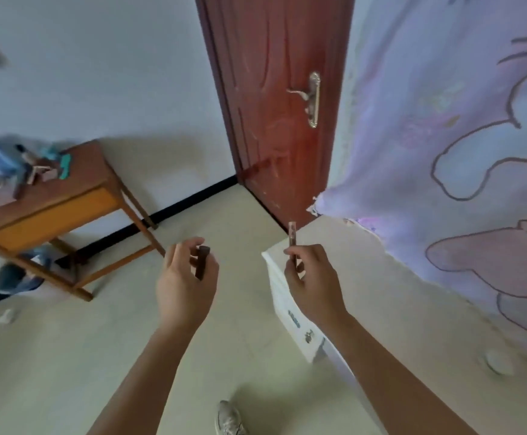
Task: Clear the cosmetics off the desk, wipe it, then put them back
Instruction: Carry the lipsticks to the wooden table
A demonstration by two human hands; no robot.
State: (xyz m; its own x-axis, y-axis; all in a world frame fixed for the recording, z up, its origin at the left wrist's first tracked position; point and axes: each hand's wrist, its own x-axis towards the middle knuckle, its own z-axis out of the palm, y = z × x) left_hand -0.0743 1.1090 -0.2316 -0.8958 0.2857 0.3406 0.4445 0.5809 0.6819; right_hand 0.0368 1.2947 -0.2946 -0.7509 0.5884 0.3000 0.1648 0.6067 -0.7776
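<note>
Surroundings: a red-brown door (274, 89) with a metal handle (310, 98) stands in the far corner; a lilac cloth (444, 120) with cartoon outlines hangs on the right, its lower edge lying on the back of the desk (397, 293). The desk is on the right, with white drawer fronts (290, 312) facing the floor (67, 356); a small white disc (496, 361) lies on the desk top near the cloth. A wooden table (83, 171) stands at the left wall, well apart from the desk; it carries a blurred heap of small items (30, 167), kinds not distinguishable. A grey shoe (229, 419) shows at the bottom edge. Nothing lies between the hands and the desk.

Hands: the left hand (183, 287) is over the floor, fingers loosely curled round a dark tube (202, 262) held near upright; the right hand (312, 284) is over the near corner of the desk, thumb and forefinger pinching a slim stick (292, 237), upright, its tip projecting above the fingers; the other fingers are curled.
</note>
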